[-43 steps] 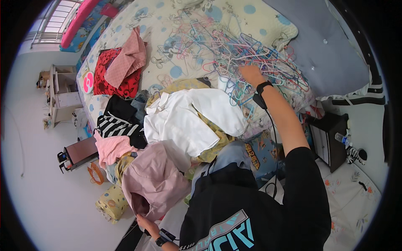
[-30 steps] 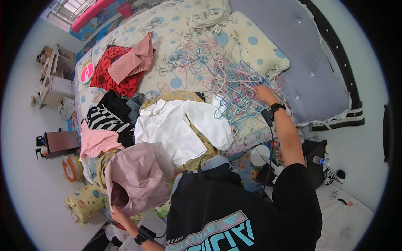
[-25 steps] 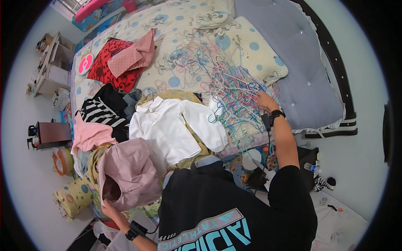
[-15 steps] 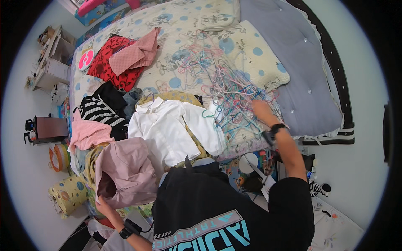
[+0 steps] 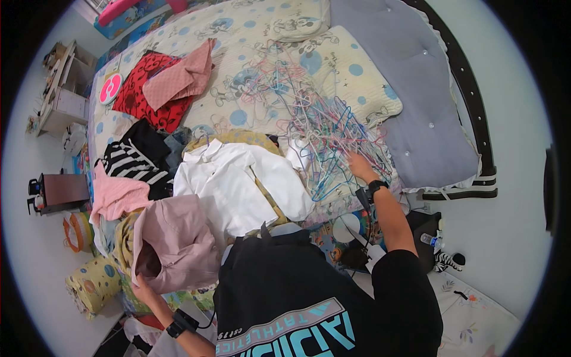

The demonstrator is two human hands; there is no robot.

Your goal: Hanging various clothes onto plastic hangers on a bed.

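Observation:
My left hand (image 5: 144, 290) grips the lower edge of a dusty-pink garment (image 5: 181, 247), which gapes around a dark inside. My right hand (image 5: 360, 167) is at the near right side of a tangled heap of thin coloured clothes hangers (image 5: 333, 134); its fingers are closed on a hanger there, partly hidden among the others. Between my hands a white long-sleeved shirt (image 5: 229, 187) lies spread out, with a hanger hook at its collar. Yellow patterned cloth (image 5: 264, 141) shows under the shirt.
Left of the shirt lie a pink garment (image 5: 116, 195), a black-and-white striped one (image 5: 138, 162) and dark clothes. Farther back are a red-and-black cushion (image 5: 151, 89) with pink cloth (image 5: 178, 83) on it. A grey mattress pad (image 5: 404, 89) covers the bed's right side.
My right hand has shifted slightly nearer and left at the hanger heap, and some hangers have moved. My left hand stays on the dusty-pink garment. The whole view has shifted a little.

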